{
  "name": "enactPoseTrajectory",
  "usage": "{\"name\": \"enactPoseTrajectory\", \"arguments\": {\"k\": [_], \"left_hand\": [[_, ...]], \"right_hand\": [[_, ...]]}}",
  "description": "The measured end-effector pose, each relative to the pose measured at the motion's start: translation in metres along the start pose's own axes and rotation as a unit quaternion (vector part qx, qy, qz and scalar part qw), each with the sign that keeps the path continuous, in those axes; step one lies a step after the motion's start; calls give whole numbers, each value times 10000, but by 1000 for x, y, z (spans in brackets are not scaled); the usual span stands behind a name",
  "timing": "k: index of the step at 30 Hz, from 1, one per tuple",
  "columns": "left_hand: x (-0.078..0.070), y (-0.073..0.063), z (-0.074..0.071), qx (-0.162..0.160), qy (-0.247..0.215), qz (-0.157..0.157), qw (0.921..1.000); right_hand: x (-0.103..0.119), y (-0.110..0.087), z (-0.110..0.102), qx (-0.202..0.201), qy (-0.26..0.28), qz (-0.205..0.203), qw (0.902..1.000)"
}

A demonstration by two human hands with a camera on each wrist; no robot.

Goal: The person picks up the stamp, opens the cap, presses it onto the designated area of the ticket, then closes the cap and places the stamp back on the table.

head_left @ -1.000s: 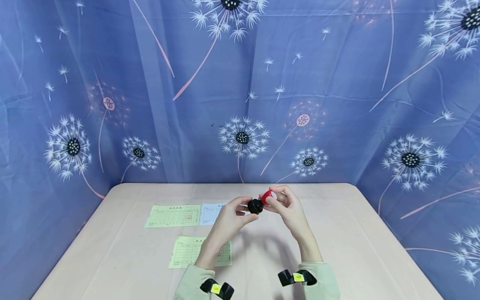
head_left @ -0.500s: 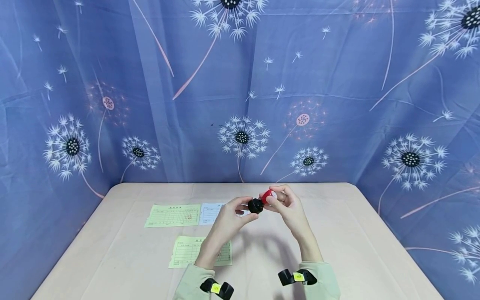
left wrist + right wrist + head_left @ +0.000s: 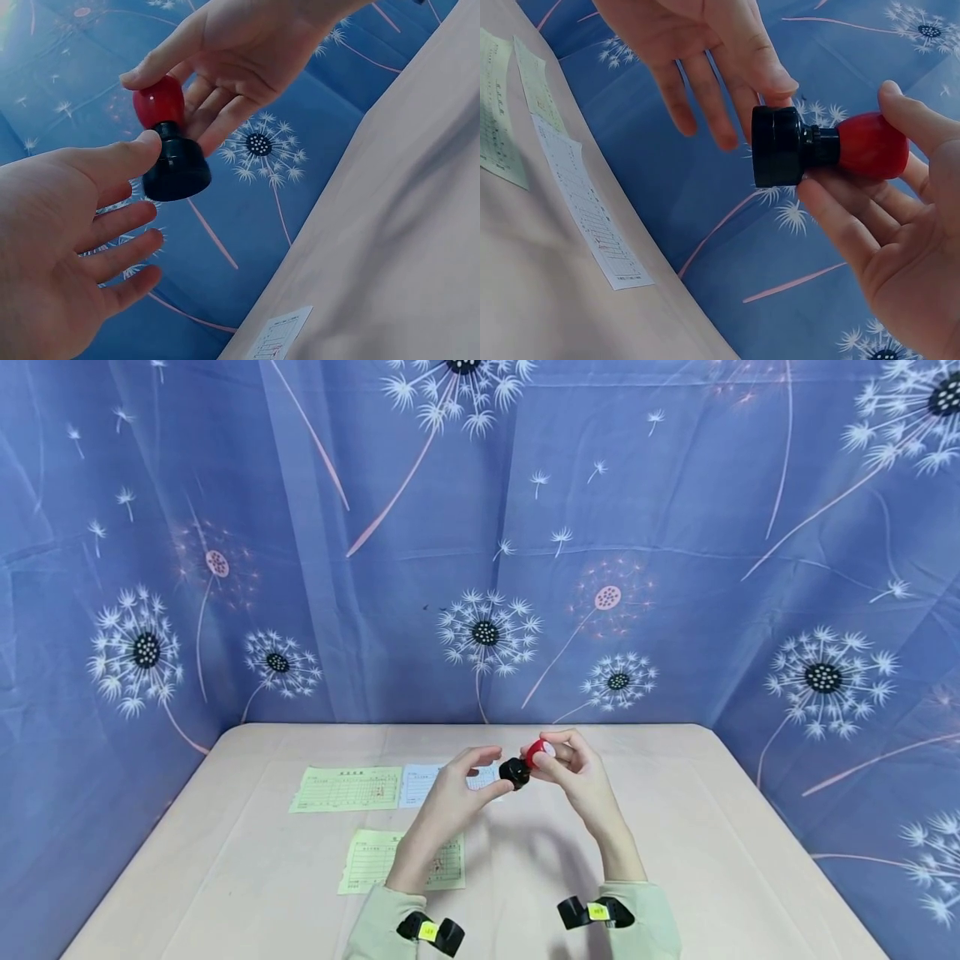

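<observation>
A stamp (image 3: 514, 773) with a red bulb-shaped handle and a black round base is held above the table, near the middle of the head view. My right hand (image 3: 577, 772) grips it by the red handle (image 3: 874, 146), thumb on one side and fingers along the other. On the base side is my left hand (image 3: 459, 789), its fingers spread away from the stamp. Only the left thumb (image 3: 139, 154) lies at the black part in the left wrist view; the other fingers hold nothing. The black base (image 3: 776, 146) points toward the left palm.
On the pale table (image 3: 225, 860) lie two green printed forms, one at the back (image 3: 345, 789) and one nearer (image 3: 371, 860), partly behind the left forearm. A bluish-white form (image 3: 420, 785) adjoins the back one. A blue dandelion curtain (image 3: 390, 610) surrounds the table.
My left fingers have come off the stamp's black base and spread apart, after pinching it before. The right hand keeps its grip on the red handle, almost in the same place.
</observation>
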State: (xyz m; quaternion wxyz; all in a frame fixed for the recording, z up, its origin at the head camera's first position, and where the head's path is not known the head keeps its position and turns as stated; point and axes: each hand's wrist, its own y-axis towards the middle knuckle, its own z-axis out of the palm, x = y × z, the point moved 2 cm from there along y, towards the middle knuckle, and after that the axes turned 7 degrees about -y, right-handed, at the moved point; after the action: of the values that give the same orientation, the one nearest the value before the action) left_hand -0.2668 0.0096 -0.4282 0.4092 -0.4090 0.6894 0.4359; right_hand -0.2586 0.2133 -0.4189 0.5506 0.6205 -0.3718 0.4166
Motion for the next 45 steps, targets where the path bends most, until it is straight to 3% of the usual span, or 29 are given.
{"name": "enactPoseTrajectory", "arguments": {"k": [8,21,27,35,40,45], "left_hand": [[5,1,-1,-86,159,34,9998],[15,2,-7,-243,925,225,9952],[20,2,-12,-342,958,134,9947],[26,2,-9,-249,1014,142,9944],[29,3,-7,-299,1149,250,9926],[33,3,-13,-342,1158,159,9926]], "right_hand": [[-8,0,-9,-6,-463,100,9989],[-17,0,-12,26,-817,389,9959],[-26,0,-13,91,-884,369,9954],[-42,-2,-15,188,-1556,559,9861],[-48,-5,-13,305,-1488,712,9858],[-53,-6,-14,230,-1476,812,9854]]}}
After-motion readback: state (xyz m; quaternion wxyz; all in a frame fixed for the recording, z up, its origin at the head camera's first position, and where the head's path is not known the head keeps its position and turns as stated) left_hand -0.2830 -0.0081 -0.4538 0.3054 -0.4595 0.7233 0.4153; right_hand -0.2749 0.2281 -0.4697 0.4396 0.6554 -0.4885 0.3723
